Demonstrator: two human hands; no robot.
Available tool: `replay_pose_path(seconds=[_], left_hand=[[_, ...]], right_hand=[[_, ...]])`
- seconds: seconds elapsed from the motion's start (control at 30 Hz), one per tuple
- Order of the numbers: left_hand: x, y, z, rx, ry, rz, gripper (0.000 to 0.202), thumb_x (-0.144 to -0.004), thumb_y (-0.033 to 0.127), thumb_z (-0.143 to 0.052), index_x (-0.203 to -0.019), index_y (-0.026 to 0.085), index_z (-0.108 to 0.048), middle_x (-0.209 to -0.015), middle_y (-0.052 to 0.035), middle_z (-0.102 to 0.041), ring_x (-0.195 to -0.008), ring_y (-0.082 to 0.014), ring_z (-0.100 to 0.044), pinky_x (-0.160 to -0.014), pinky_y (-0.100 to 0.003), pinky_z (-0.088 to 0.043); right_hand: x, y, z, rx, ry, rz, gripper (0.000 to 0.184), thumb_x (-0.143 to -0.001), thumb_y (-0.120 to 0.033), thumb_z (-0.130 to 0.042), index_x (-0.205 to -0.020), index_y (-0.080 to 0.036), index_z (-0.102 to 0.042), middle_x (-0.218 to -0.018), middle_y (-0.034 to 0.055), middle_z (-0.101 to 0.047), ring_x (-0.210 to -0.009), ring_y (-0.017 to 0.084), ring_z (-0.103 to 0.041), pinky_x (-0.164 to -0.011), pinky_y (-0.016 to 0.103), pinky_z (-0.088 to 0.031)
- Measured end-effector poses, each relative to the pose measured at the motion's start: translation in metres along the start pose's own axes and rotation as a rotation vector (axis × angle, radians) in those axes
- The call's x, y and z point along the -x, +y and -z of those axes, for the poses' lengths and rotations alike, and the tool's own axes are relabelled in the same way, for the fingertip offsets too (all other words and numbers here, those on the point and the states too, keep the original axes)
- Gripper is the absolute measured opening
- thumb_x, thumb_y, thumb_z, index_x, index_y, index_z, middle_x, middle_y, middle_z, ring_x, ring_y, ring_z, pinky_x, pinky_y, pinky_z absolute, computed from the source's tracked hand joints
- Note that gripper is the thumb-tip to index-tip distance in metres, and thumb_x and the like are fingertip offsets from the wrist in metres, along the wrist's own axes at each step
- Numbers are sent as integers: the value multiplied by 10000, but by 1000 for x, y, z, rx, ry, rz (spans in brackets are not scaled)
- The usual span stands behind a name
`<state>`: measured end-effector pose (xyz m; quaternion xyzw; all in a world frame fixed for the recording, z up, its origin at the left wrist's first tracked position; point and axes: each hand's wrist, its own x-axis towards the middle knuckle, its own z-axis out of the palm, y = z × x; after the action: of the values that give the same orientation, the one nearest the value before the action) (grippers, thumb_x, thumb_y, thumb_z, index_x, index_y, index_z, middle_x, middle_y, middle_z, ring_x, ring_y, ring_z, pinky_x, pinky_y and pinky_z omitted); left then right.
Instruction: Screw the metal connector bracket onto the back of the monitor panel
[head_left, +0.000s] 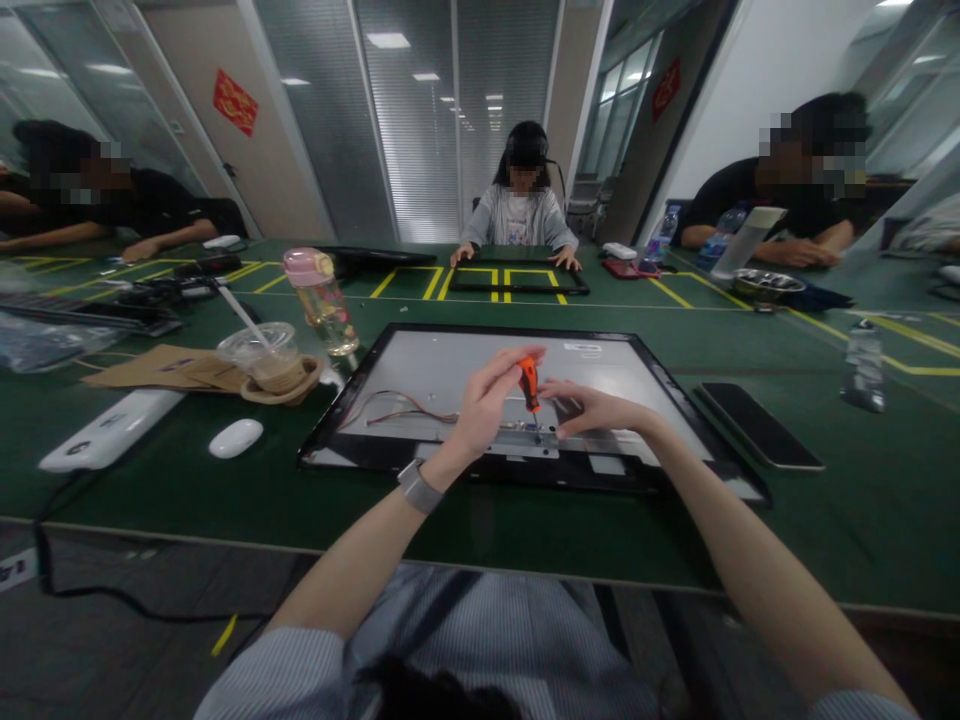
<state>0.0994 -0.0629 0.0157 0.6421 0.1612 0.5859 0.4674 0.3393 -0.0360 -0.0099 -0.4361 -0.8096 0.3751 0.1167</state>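
Note:
A screwdriver (529,383) with an orange-and-black handle stands nearly upright, its tip down on the metal strip along the near side of a flat display panel (405,365). My left hand (486,400) has its fingers at the top of the handle and grips it; part of that grip is hidden. Just right of the shaft, my right hand (596,408) is curved, thumb and fingers apart, with nothing visible in it. Thin coloured wires (401,402) run over the panel's grey back to the left. Whatever sits under the tip is too small to make out.
Left of the panel are a white mouse-like case (235,438), a white power strip (112,430), an iced drink cup (270,355) and a pink-lidded bottle (322,300). A phone (759,425) lies to the right. Across the table, a person holds a black frame (517,288).

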Motion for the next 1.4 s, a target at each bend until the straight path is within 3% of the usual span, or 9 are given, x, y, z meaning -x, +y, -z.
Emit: replay_pose_path(seconds=[0.1, 0.3, 0.5, 0.67, 0.77, 1.0, 1.27, 1.4], left_hand=[[0, 1, 1, 27, -22, 24, 267, -959, 324, -557, -1145, 225, -722, -1094, -85, -727, -1018, -201, -678, -977, -379, -517], [0, 7, 1, -90, 20, 5, 163, -868, 309, -693, -997, 240, -767, -972, -46, -676, -831, -138, -643, -757, -265, -548], [0, 1, 0, -26, 19, 2, 252, -965, 326, -543, -1105, 234, -732, -1087, -75, -715, -1006, -197, -671, -934, -359, -523], [-1, 4, 2, -89, 25, 8, 200, -895, 327, -659, -1045, 228, -745, -963, -57, -703, -863, -162, -652, -834, -312, -549], [-1, 7, 1, -155, 46, -1, 160, -865, 317, -694, -986, 232, -757, -945, -44, -657, -826, -143, -623, -782, -281, -545], [-1, 2, 3, -110, 43, -19, 261, -984, 300, -503, -1105, 239, -726, -1054, -65, -699, -982, -173, -646, -952, -348, -506], [-3, 6, 4, -132, 64, -36, 144, -869, 307, -694, -959, 215, -758, -960, -50, -673, -839, -146, -634, -779, -288, -540], [-2, 3, 2, -95, 68, -15, 201, -924, 335, -618, -1007, 214, -756, -1027, -62, -689, -934, -165, -644, -859, -300, -526]], right_hand=[[0, 0, 0, -10, -4, 20, 827, -666, -719, -746, -1376, -334, -570, -1601, 20, -375, -1516, 341, -184, -1239, 539, -123], [0, -1, -1, -26, 11, -4, 861, -648, -744, -736, -1373, -305, -585, -1543, 69, -448, -1477, 397, -259, -1209, 602, -174], [-2, 2, -1, -13, 4, 3, 861, -634, -750, -747, -1372, -338, -579, -1585, 29, -393, -1492, 362, -237, -1228, 545, -160], [0, -2, -1, -15, 7, -2, 842, -657, -737, -730, -1379, -330, -579, -1555, 47, -436, -1473, 376, -275, -1210, 585, -193], [1, -5, 0, -1, 1, -7, 846, -667, -720, -741, -1387, -308, -575, -1571, 52, -417, -1498, 374, -220, -1222, 564, -174], [1, -3, 0, -14, -11, -33, 874, -653, -723, -757, -1395, -305, -560, -1610, 42, -364, -1538, 339, -99, -1244, 542, -95], [1, 0, 0, 15, -1, 1, 832, -683, -718, -741, -1387, -312, -566, -1600, 42, -384, -1532, 333, -139, -1242, 529, -134], [0, 1, 0, 21, 0, -5, 842, -686, -711, -743, -1394, -292, -562, -1607, 57, -371, -1530, 350, -142, -1236, 546, -134]])
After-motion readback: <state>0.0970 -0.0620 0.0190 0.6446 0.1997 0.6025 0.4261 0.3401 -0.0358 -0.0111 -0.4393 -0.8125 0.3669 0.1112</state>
